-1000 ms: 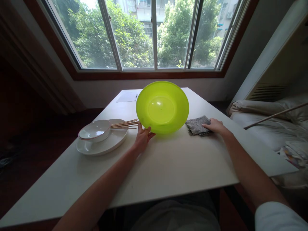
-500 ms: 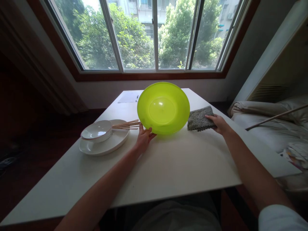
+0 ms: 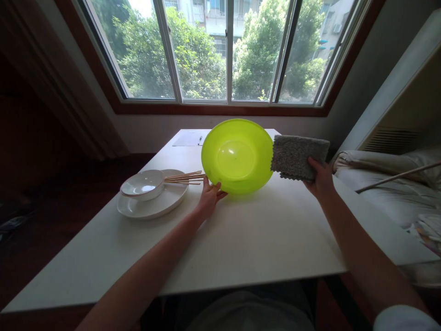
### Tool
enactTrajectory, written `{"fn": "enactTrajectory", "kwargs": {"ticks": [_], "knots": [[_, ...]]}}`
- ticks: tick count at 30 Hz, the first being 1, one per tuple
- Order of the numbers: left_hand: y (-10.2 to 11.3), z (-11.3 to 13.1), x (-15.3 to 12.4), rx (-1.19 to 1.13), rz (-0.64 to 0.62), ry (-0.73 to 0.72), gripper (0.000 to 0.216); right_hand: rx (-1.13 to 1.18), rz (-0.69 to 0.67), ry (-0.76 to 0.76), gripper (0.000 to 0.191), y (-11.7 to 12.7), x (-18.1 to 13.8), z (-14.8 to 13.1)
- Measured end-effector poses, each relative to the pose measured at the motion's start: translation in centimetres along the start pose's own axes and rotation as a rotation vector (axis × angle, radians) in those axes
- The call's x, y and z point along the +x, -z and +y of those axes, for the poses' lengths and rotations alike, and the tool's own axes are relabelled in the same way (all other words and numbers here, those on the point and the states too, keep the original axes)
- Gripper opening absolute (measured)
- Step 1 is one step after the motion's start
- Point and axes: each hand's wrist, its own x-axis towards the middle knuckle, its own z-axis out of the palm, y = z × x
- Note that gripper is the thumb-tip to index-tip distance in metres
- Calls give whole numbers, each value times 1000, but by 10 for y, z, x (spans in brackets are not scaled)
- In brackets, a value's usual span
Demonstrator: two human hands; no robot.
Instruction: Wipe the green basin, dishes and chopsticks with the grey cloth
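Both forearms reach from the near edge over the white rectangular table (image 3: 262, 243).

Left hand (image 3: 210, 197): palm low, just above the tabletop. The thumb and fingers are closed on the lower left rim of the lime-green round plastic basin (image 3: 237, 156). The basin stands tilted on its edge at table centre, its hollow facing the camera.

Right hand (image 3: 322, 177): raised off the table, wrist bent up. The fingers are clamped on the right end of the grey rectangular fuzzy cloth (image 3: 299, 157). The cloth is held in the air just right of the basin's rim; contact between them cannot be told.

Left of the basin: a white round ceramic plate (image 3: 155, 209) carrying a small white bowl (image 3: 142, 184), with wooden chopsticks (image 3: 184, 177) resting across the plate.

Far edge: a white paper sheet (image 3: 188, 139) with a pen (image 3: 200, 137). Any writing on it is too small to read.
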Motion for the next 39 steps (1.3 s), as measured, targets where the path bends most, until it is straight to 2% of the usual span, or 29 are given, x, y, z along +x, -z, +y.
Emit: {"fn": "enactTrajectory", "kwargs": {"ticks": [4,6,8,12,15,17,19,21,24,27,32,39], "knots": [[3,-1,1,21,2,0,64,-164,-161,-82,33,-18,-10,12],[4,-1,2,30,6,8,67,-290,-243,-64,33,-28,-11,17],[4,-2,2,37,10,15,67,-461,-338,56,32,-40,-11,19],[5,-3,4,49,17,19,68,-940,-512,458,25,-60,-17,19],[6,-5,6,46,12,13,70,-1214,-761,690,35,-70,-28,26],[6,-5,6,44,6,13,71,-1316,-929,757,40,-73,-35,37],[6,-5,6,46,5,13,70,-1392,-1059,738,40,-73,-41,47],[6,-5,5,46,9,12,69,-1452,-1169,652,39,-73,-46,54],[5,-5,4,36,14,11,68,-1527,-1250,502,41,-74,-53,55],[5,-6,4,42,21,11,68,-1596,-1264,434,49,-79,-58,52],[5,-6,5,96,43,19,63,-1673,-1254,455,50,-87,-66,58],[2,-5,3,127,49,26,58,-1596,-1241,429,50,-88,-76,77]]}}
